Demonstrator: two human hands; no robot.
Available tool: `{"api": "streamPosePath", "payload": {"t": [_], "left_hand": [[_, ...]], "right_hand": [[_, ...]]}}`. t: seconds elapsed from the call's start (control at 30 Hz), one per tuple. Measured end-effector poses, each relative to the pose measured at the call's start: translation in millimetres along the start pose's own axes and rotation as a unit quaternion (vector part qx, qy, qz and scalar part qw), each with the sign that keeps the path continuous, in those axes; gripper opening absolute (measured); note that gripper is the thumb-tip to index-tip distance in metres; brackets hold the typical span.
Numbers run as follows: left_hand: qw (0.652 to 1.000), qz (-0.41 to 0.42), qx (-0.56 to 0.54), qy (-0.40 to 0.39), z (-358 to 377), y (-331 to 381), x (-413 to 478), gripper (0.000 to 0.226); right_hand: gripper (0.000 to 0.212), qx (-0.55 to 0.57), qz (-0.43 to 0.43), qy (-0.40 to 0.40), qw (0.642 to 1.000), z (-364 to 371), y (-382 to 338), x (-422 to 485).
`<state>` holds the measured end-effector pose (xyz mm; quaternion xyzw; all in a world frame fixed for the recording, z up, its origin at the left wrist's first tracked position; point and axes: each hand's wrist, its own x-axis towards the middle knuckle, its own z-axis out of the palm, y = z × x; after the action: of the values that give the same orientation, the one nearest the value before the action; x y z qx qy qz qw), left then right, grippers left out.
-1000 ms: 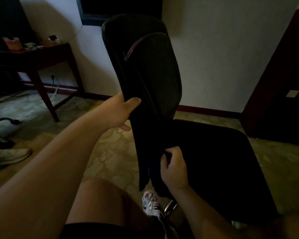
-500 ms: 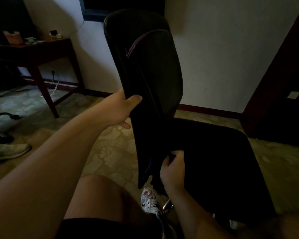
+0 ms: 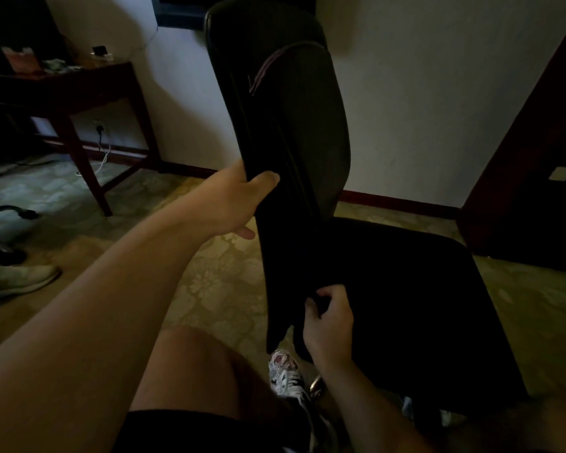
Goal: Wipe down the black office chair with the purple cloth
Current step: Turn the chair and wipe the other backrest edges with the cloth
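In a dim room with carpet [image 3: 209,282]: grasps the black office chair [image 3: 291,125] by its backrest edge with left grip [image 3: 239,204]; clenches the barely discernible purple cloth [image 3: 319,306] in right grip [image 3: 329,328] at the backrest's lower edge.

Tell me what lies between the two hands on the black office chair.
Head view: only the black office chair's backrest edge, from gripping left hand down to right hand.

No legible text anywhere.
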<state>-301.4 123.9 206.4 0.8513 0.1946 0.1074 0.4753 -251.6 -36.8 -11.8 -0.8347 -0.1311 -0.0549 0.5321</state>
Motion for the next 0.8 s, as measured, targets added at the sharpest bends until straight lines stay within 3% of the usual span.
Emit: {"api": "streamPosePath", "payload": {"t": [0.17, 0.43, 0.53, 0.7, 0.8], "left_hand": [[1.0, 0.002, 0.004, 0.002, 0, -4, 1, 0.04], [1.0, 0.002, 0.006, 0.008, 1, -4, 2, 0.037], [1.0, 0.001, 0.006, 0.006, 0, -3, 2, 0.039], [1.0, 0.003, 0.002, -0.008, -2, -2, 0, 0.038], [1.0, 0.008, 0.007, -0.022, -4, -4, -3, 0.038]], "right_hand": [[0.023, -0.026, -0.097, 0.021, 0.995, -16, -7, 14], [0.021, -0.03, -0.126, 0.034, 0.991, -12, -2, 15], [0.019, -0.008, -0.079, 0.042, 0.996, -2, 1, 9], [0.018, -0.005, 0.087, -0.052, 0.995, 23, 30, -7], [0.019, -0.022, 0.049, -0.051, 0.997, 19, 36, -3]]}}
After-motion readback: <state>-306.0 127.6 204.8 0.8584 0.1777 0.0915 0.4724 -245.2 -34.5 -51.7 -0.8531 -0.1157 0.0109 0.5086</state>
